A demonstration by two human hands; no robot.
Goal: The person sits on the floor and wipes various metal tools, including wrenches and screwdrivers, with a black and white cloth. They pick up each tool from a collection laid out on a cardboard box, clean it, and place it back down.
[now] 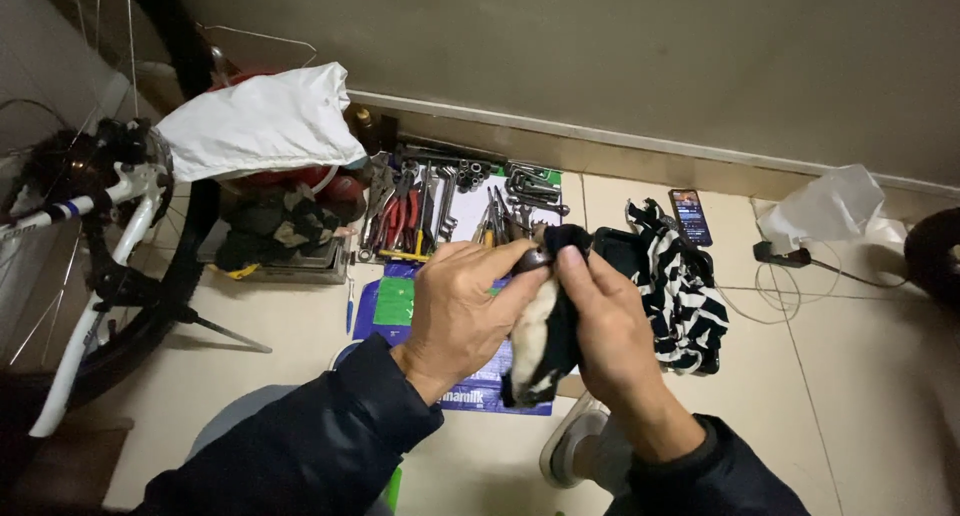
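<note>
Between the 2 hands, near the middle of the view and raised above the floor, hangs a black-and-white cloth (540, 341) wrapped round a small dark metal part (533, 259). Fingers of the left hand (462, 306) curl narrow around the cloth's upper left side, thumb pressed toward the part; fingers of the right hand (610, 326) pinch the top of the cloth against the same part, so both hands are closed on it. I judge the cloth soft, light and limp, likely to slip or bunch, while the part inside looks hard and small; the surest hold seems to be through the cloth at the top, where the part gives something firm to squeeze.

Just right of the hands lies a striped black-and-white garment (690, 296), with a phone (690, 216) at its far edge. Far of the hands, a row of wrenches and pliers (450, 201) rests on paper on the floor (860, 396). Left stands a bicycle wheel (110, 266), and a white cloth (260, 121) is draped over red things. A grey shoe (570, 446) shows near the right wrist.
</note>
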